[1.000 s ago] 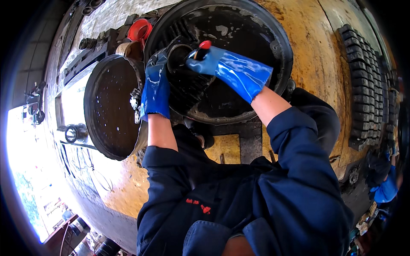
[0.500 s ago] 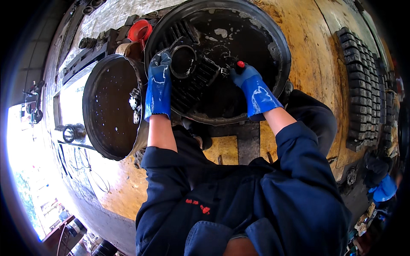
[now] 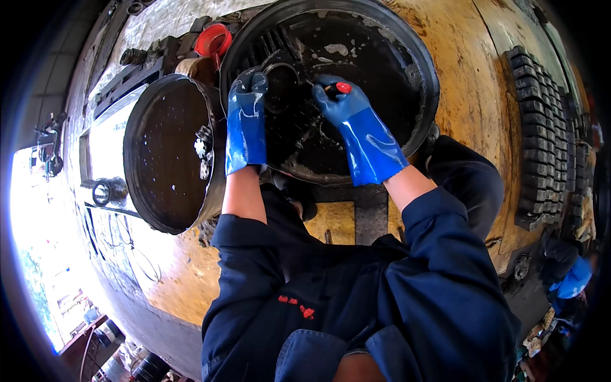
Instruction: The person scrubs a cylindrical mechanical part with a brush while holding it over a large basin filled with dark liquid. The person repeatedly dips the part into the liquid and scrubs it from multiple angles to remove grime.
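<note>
Both hands wear blue rubber gloves and work inside a large black round basin (image 3: 420, 70) that stands on a worn yellow surface (image 3: 474, 102). In the basin lies a dark, dirty metal part with ribs (image 3: 299, 127), wet and oily.

The left hand (image 3: 247, 108) is closed over the rim of the round opening (image 3: 281, 86) of this part, the fingers curled on its edge. The right hand (image 3: 344, 105) is closed around a small tool with a red end (image 3: 344, 87); only the red tip shows between the fingers, so I cannot tell what kind of tool it is, maybe a brush. This hand rests on the ribbed part, just beside the round opening.

To the left of the basin stands a second dark round container (image 3: 165, 159), touching or almost touching the basin. Behind it, near the top, there is a red cap-like object (image 3: 213, 39). At the right side lies a row of black ribbed blocks (image 3: 541, 127), well apart from the hands. The person wears a dark blue work suit (image 3: 356, 299).
</note>
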Demonstrator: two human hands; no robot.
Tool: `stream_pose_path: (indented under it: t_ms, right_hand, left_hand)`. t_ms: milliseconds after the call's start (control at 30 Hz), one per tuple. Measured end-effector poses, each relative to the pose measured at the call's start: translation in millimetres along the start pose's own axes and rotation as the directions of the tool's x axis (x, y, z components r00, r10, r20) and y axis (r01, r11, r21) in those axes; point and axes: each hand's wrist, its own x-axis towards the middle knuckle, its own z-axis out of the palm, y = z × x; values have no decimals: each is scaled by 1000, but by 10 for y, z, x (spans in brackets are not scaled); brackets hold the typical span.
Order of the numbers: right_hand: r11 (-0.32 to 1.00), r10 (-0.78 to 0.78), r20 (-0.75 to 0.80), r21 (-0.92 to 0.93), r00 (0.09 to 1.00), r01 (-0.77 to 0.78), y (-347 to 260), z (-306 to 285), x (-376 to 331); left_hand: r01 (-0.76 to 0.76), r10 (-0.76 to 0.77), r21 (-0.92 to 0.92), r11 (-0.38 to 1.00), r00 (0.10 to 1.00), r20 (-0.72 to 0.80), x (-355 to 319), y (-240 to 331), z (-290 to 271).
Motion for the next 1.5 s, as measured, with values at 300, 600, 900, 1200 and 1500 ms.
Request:
stream_pose_path:
  t_ms: [300,600,900,1200,1500]
  right_hand:
    - [994,78,-9,-75,997,-78,64,-112,-30]
    - [844,484,-231,-134,844,-520,884,-510,99]
    - [-149,811,334,912,480,-382,-194,541,389]
    - [-197,738,434,871,516,-451,-193,764,220]
    - [483,621,439,438,649,-758,-22,339,609]
  left_hand:
    - [-30,30,173,985,1000,-1,45,-189,-85]
    - [-216,162,412,885,973,164,-66,-390,-314]
    - [-442,332,853,277,877,347,-97,-624,-498]
    - [-301,259,709,638,951,171,-102,-378,-318]
    - [-367,319,724,584,924,211,-130,-343,-303]
